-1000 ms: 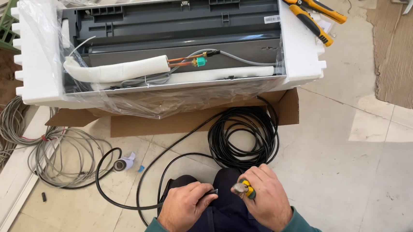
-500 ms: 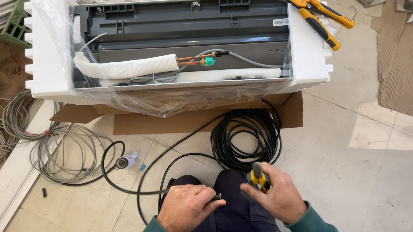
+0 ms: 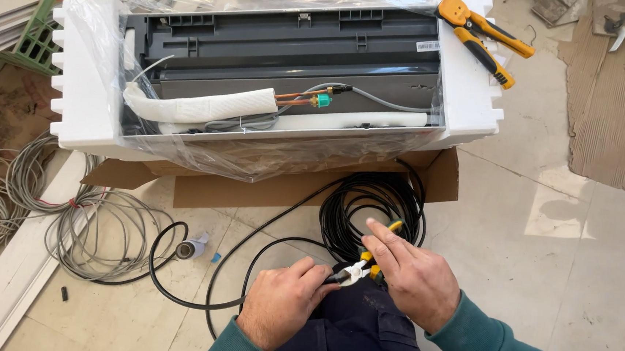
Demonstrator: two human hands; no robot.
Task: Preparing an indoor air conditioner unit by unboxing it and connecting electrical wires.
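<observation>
Tiled floor [image 3: 583, 290] under hands: left [image 3: 282, 302] grips black cable [image 3: 193, 303], right [image 3: 412, 274] pliers [image 3: 363, 267].

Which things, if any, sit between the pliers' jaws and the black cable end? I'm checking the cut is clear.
Nothing visible does. The left hand pinches the black cable end right at the pliers, which the right hand holds. Only the knee's dark trousers lie beneath.

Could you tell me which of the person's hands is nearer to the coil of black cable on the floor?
The right hand, holding yellow-handled pliers, lies against the coil of black cable; the left hand sits farther back, gripping the cable end.
</observation>
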